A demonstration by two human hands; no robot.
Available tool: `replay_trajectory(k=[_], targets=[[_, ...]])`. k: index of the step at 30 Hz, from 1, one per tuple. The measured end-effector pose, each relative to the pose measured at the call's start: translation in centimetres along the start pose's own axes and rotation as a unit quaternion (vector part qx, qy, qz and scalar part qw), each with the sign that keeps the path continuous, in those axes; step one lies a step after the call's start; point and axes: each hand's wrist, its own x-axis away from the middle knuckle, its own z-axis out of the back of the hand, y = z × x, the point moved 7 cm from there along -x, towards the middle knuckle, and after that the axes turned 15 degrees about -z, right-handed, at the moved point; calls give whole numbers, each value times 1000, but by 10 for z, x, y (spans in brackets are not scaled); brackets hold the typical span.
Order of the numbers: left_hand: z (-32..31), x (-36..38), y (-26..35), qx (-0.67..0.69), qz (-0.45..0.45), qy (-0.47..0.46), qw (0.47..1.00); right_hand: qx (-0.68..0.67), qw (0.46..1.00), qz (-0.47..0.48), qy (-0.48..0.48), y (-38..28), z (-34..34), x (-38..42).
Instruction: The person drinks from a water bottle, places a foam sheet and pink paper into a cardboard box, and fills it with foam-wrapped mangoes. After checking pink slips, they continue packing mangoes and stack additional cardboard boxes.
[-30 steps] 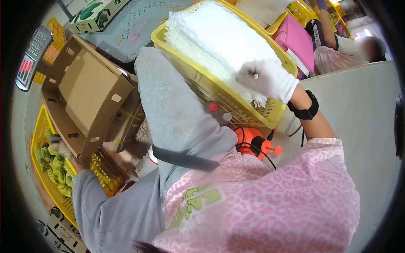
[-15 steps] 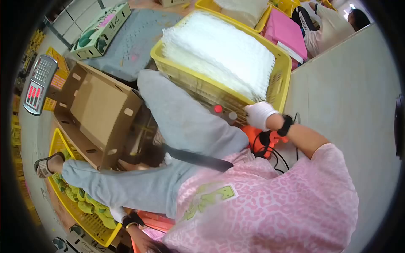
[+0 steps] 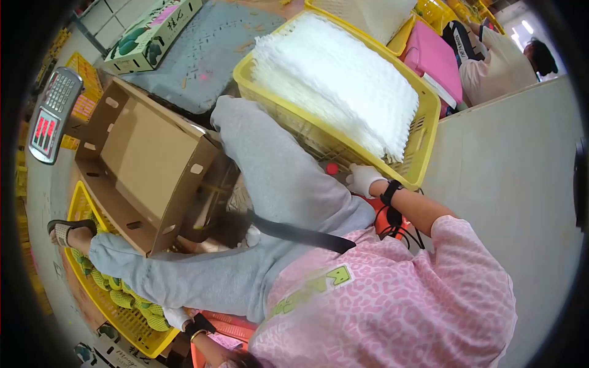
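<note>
My right hand (image 3: 366, 180), in a white glove, is beside the near side of a yellow crate (image 3: 423, 138), close to a red bottle cap (image 3: 332, 168). Its fingers look curled, and whatever they may hold is hidden. A thick stack of white foam netting (image 3: 343, 80) fills that crate. Down at the lower left, my left hand (image 3: 176, 318), gloved too, is at the edge of another yellow crate (image 3: 147, 349), which holds green fruits in yellow foam nets (image 3: 123, 299). My leg and the blur hide its fingers.
An open brown cardboard box (image 3: 147, 156) stands tilted before my legs. A scale display (image 3: 55, 116) is at the left. A printed carton (image 3: 153, 37) lies on a grey surface (image 3: 208, 49). Cables (image 3: 392, 230) run beside my hip. Another person (image 3: 497, 64) sits beyond a pink case (image 3: 432, 58).
My right hand has moved away from the crate's rim, down and toward my leg. The view has shifted slightly. My left hand stays near the fruit crate.
</note>
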Motion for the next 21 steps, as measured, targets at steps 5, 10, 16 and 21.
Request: replay_trajectory(k=[5, 10, 16, 21], targets=[[1, -17, -16, -128, -56, 27, 990, -116, 992, 17, 46, 8, -12, 1], [-1, -21, -26, -135, -67, 37, 988, -139, 990, 13, 26, 9, -15, 2], [-10, -9, -28, 95, -115, 73, 986, -56, 998, 3, 21, 21, -43, -23], [-2, 20, 21, -80, -17, 30, 996, 55, 997, 19, 55, 24, -16, -14]])
